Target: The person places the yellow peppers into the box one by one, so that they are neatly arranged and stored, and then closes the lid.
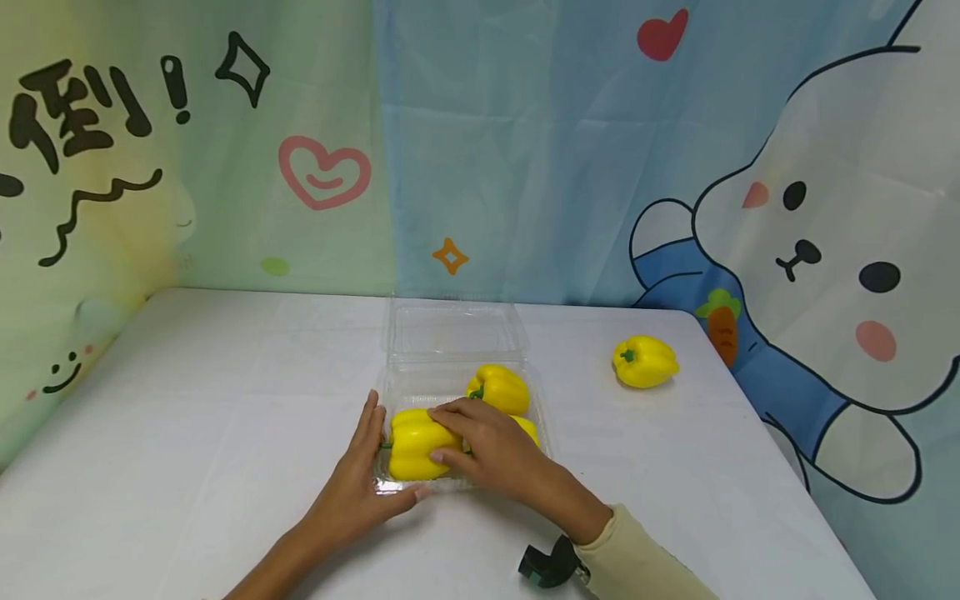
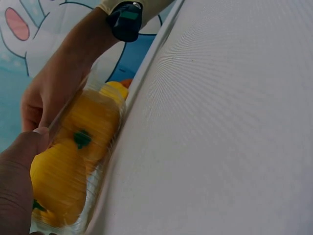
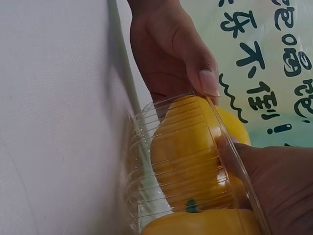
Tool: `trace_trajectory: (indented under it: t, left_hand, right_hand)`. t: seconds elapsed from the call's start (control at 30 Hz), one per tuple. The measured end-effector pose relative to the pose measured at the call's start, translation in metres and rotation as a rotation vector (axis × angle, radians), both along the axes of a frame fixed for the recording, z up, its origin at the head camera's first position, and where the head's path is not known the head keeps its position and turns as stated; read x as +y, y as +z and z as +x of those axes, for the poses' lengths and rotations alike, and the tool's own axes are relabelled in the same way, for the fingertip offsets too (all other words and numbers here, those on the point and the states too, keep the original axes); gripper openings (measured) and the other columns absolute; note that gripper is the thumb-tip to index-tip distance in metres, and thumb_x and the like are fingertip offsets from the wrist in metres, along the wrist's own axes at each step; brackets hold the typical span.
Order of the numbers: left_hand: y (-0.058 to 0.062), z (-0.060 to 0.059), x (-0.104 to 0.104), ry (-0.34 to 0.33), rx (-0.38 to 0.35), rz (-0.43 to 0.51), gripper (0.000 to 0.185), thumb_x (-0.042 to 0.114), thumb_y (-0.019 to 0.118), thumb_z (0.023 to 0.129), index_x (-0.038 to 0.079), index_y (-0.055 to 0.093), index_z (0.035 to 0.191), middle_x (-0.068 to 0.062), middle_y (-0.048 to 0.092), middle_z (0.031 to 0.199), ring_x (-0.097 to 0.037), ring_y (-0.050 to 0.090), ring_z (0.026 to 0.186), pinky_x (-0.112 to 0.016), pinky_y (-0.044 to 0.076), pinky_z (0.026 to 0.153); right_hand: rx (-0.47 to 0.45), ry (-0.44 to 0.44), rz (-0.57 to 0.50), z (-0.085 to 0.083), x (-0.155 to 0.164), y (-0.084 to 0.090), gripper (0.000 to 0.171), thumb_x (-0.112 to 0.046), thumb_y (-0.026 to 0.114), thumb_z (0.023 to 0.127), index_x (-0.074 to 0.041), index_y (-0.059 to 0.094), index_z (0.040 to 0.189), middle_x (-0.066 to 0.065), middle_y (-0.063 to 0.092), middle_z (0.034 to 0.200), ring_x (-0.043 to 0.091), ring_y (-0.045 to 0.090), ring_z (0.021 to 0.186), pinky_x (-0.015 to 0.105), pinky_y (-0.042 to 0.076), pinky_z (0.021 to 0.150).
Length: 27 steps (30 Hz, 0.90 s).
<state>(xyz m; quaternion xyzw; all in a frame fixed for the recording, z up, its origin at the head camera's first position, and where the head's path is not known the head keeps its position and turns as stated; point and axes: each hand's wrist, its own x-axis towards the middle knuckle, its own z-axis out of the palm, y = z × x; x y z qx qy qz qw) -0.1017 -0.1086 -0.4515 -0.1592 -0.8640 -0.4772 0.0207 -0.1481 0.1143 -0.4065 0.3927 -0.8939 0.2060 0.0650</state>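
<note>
White table (image 1: 187, 433) carries a clear box (image 1: 450, 333) at center, where the right hand (image 1: 487, 446) curls over a front pepper (image 1: 412, 446), partly hiding a third pepper (image 1: 528, 429), while the left hand (image 1: 360, 483) presses straight fingers on the box's side, its thumb on the rim seen only in the right wrist view.

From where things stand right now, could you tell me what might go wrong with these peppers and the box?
The thin clear box may buckle or slide, as the left hand only steadies its edge. The front pepper under the right hand rises above the rim and could roll out. The loose pepper may not fit.
</note>
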Motion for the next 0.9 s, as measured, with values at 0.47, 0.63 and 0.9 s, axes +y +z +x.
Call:
trace_trajectory:
  t: [0.47, 0.63, 0.9]
  left_hand:
    - [-0.001, -0.001, -0.003, 0.001, 0.008, 0.005, 0.117, 0.051, 0.079, 0.076, -0.005, 0.011, 0.153, -0.003, -0.007, 0.163, -0.03, 0.012, 0.145, -0.051, 0.022, 0.111]
    - [-0.001, -0.001, -0.002, -0.003, 0.018, 0.006, 0.119, 0.051, 0.08, 0.075, -0.005, 0.01, 0.153, 0.0, -0.008, 0.162, -0.031, 0.012, 0.145, -0.052, 0.022, 0.111]
    - [-0.002, -0.002, -0.001, -0.004, 0.014, 0.024, 0.121, 0.052, 0.082, 0.073, -0.004, 0.011, 0.153, -0.007, -0.006, 0.163, -0.032, 0.012, 0.145, -0.05, 0.023, 0.11]
  right_hand:
    - [-0.079, 0.004, 0.052, -0.001, 0.0, 0.005, 0.056, -0.043, 0.058, 0.096, -0.009, 0.052, 0.14, 0.006, 0.054, 0.137, 0.021, 0.05, 0.126, 0.036, 0.038, 0.106]
    - [-0.197, 0.019, -0.042, -0.004, 0.007, 0.011, 0.052, -0.038, 0.06, 0.097, -0.01, 0.052, 0.141, 0.004, 0.051, 0.141, 0.019, 0.045, 0.131, 0.037, 0.035, 0.108]
    - [-0.212, 0.081, -0.175, -0.007, 0.013, 0.015, 0.044, -0.03, 0.06, 0.098, -0.006, 0.056, 0.135, 0.004, 0.056, 0.136, 0.017, 0.048, 0.128, 0.036, 0.038, 0.106]
